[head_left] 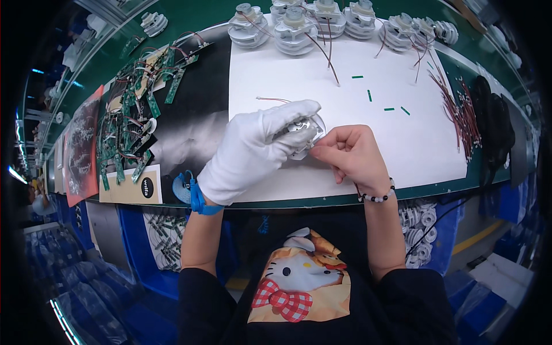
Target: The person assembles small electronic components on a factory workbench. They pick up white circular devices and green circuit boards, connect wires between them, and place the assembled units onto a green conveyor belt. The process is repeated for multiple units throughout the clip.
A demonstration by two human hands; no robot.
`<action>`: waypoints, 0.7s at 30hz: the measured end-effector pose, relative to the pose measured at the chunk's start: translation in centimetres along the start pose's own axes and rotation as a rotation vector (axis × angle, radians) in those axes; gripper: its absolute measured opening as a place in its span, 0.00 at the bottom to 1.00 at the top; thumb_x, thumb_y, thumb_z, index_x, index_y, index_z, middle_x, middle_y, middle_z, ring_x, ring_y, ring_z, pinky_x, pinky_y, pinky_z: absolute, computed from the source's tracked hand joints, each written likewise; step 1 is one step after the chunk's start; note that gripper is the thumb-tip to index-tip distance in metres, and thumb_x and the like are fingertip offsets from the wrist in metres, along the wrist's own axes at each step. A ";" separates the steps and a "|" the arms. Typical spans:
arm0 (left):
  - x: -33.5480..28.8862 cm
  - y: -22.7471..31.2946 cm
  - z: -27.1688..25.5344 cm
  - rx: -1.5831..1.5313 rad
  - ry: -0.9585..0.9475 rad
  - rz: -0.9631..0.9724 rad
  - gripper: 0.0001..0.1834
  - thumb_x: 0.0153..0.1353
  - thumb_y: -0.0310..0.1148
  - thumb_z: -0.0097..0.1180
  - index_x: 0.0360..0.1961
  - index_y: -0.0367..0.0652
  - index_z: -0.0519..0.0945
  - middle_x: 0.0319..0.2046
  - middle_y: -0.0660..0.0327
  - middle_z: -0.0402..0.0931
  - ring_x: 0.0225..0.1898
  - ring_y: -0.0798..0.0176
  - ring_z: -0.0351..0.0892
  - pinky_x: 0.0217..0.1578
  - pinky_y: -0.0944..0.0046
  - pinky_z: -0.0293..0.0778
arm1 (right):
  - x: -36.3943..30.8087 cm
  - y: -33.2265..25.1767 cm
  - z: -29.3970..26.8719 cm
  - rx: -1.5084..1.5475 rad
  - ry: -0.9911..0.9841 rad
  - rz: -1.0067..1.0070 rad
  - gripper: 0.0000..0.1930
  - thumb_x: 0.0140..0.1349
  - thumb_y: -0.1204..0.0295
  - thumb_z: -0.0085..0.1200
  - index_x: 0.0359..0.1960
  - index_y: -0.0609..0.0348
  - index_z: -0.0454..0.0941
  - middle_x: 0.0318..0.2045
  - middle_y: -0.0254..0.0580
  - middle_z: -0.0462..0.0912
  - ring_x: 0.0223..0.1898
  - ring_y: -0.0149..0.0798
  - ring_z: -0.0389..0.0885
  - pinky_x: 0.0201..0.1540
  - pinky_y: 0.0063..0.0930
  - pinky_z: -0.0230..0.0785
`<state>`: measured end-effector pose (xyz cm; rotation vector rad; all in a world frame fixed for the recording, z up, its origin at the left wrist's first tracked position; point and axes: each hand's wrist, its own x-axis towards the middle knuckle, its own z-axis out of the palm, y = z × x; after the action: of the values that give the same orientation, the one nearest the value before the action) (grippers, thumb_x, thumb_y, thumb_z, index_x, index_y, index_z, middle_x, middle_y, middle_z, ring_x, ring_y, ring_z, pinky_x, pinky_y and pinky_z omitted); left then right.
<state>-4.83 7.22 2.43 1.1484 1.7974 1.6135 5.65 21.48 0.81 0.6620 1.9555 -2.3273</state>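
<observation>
My left hand (253,141), in a white glove with a blue wrist strap (201,198), is closed around a round white-and-silver housing (299,150). Its fingers cover much of the part. A thin wire with a small white connector (260,98) sticks out past the glove on the far side. My right hand (355,158) is bare, with a beaded bracelet at the wrist. Thumb and forefinger are pinched together against the housing's right edge. Whatever lies between those fingertips is hidden.
Several similar white housings (295,34) with wires stand at the back. Small green strips (370,95) lie on the white sheet (414,146). Wired green circuit boards (123,129) are heaped at left, near a reddish bag (82,152). A red-brown wire bundle (460,118) lies at right.
</observation>
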 end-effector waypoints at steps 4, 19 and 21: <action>-0.1 -0.3 -0.2 0.040 0.006 0.023 0.16 0.56 0.25 0.55 0.47 0.36 0.74 0.25 0.63 0.75 0.24 0.76 0.71 0.25 0.75 0.70 | 0.1 -1.0 -0.3 -0.115 -0.030 -0.001 0.04 0.48 0.79 0.57 0.23 0.69 0.77 0.11 0.29 0.72 0.11 0.17 0.62 0.12 0.12 0.52; 0.0 -0.7 -0.4 0.166 -0.022 0.078 0.16 0.58 0.27 0.54 0.48 0.38 0.74 0.30 0.62 0.78 0.26 0.74 0.73 0.29 0.74 0.72 | 0.6 -1.8 -1.0 -0.138 -0.109 0.036 0.05 0.49 0.78 0.57 0.24 0.68 0.78 0.12 0.26 0.71 0.12 0.15 0.60 0.13 0.12 0.47; 0.0 -0.6 -0.4 0.157 -0.022 0.061 0.16 0.59 0.27 0.54 0.49 0.38 0.74 0.29 0.62 0.78 0.26 0.74 0.73 0.29 0.74 0.72 | 0.7 -2.1 -1.1 -0.149 -0.110 0.043 0.04 0.49 0.78 0.58 0.24 0.68 0.78 0.12 0.27 0.72 0.12 0.15 0.60 0.13 0.12 0.47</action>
<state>-5.33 7.01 1.98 1.2970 1.9205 1.5090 4.71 23.10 2.38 0.5472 2.0197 -2.1191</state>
